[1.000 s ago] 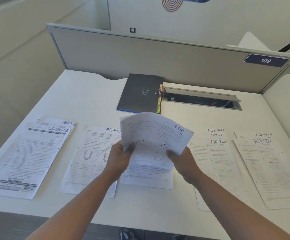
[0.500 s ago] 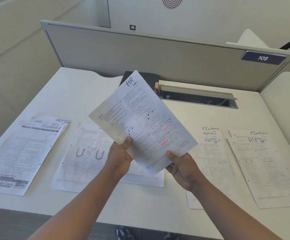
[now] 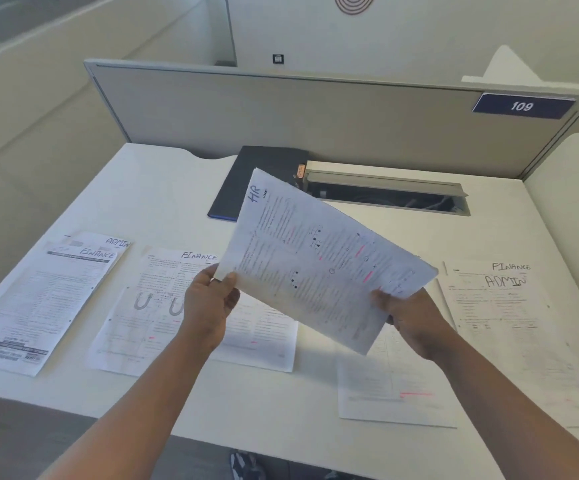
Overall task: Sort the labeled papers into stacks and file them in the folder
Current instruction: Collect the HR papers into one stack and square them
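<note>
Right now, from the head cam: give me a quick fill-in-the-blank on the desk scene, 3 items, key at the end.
1. The sheet held by both hands, left hand and right hand, is labeled ____.
2. The dark folder at the back of the desk lies ____.
3. The plate on the partition reads ____.

Missing words: HR; closed; 109

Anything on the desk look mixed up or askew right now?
Yes. The far-left stack shows a FINANCE sheet lying over one marked ADMIN, and the far-right stack shows both labels too, so those look unsorted. The HR paper is held tilted above the desk by the left hand and right hand. Nothing looks torn or spilled.
</note>
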`<action>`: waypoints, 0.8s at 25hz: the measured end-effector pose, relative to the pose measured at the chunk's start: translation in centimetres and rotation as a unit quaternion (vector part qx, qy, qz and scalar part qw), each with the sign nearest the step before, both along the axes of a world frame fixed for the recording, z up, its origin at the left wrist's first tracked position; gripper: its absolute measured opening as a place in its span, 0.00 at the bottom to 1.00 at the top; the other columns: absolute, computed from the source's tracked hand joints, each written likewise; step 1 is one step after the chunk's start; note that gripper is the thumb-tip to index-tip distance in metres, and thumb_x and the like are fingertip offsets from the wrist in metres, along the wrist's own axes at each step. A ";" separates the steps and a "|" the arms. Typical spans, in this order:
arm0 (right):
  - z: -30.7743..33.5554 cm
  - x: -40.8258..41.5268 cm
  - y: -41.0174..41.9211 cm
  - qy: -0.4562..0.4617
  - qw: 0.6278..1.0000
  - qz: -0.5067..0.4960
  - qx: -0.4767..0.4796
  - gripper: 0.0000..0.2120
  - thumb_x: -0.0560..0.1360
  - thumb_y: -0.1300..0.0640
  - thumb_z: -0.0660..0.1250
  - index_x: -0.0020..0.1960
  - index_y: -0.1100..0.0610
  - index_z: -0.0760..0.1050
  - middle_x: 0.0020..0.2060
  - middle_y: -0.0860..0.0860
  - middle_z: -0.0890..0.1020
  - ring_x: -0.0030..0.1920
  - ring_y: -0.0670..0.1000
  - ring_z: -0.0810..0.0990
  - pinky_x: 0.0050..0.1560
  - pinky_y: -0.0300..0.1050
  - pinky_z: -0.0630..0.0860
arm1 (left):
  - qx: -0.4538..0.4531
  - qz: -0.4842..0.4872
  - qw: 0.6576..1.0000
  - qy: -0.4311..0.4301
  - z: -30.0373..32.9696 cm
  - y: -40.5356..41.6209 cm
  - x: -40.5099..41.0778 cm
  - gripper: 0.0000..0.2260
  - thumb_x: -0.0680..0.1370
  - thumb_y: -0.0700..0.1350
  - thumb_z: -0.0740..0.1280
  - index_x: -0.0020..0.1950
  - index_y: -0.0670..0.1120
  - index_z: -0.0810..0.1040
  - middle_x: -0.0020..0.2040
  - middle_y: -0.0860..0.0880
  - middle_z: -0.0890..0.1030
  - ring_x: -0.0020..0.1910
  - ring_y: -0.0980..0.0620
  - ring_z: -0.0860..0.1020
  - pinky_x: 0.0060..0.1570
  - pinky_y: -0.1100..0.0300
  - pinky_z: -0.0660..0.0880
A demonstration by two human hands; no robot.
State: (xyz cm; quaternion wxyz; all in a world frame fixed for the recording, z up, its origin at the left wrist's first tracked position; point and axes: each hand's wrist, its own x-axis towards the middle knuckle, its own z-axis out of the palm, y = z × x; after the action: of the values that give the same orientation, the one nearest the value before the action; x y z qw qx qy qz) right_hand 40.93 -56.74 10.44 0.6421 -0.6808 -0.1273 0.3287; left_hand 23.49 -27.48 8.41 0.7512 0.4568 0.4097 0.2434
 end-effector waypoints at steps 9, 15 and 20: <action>-0.4 2.7 -3.5 -0.111 0.989 0.072 -0.060 0.15 0.82 0.61 0.68 0.52 0.41 0.85 0.44 0.45 0.88 0.42 0.42 0.83 0.40 0.35 0.76 | 0.227 -0.080 0.962 0.127 0.5 -4.1 1.0 0.07 0.79 0.41 0.73 0.52 0.53 0.82 0.47 0.56 0.87 0.51 0.52 0.83 0.47 0.58 0.77; -3.6 1.5 -3.5 -0.094 0.990 0.048 -0.093 0.04 0.80 0.59 0.70 0.53 0.54 0.82 0.39 0.50 0.83 0.34 0.46 0.77 0.33 0.42 0.72 | 0.198 0.007 0.974 0.107 -1.3 -7.4 0.3 0.11 0.73 0.45 0.62 0.40 0.58 0.82 0.36 0.61 0.81 0.38 0.64 0.77 0.42 0.59 0.71; -4.5 0.8 -3.4 -0.078 0.989 0.073 -0.101 0.12 0.81 0.62 0.67 0.55 0.44 0.80 0.41 0.43 0.84 0.37 0.41 0.81 0.34 0.37 0.75 | 0.152 0.008 0.982 0.109 -2.9 -8.8 0.0 0.11 0.71 0.46 0.60 0.47 0.52 0.81 0.42 0.53 0.79 0.45 0.52 0.74 0.41 0.58 0.70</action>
State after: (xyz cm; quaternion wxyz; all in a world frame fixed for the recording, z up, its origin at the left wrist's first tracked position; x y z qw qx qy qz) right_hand 41.69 -60.17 5.94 0.5323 -0.7549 -0.1920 0.3317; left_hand 23.51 -36.24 5.54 0.6220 0.5861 0.4507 0.2578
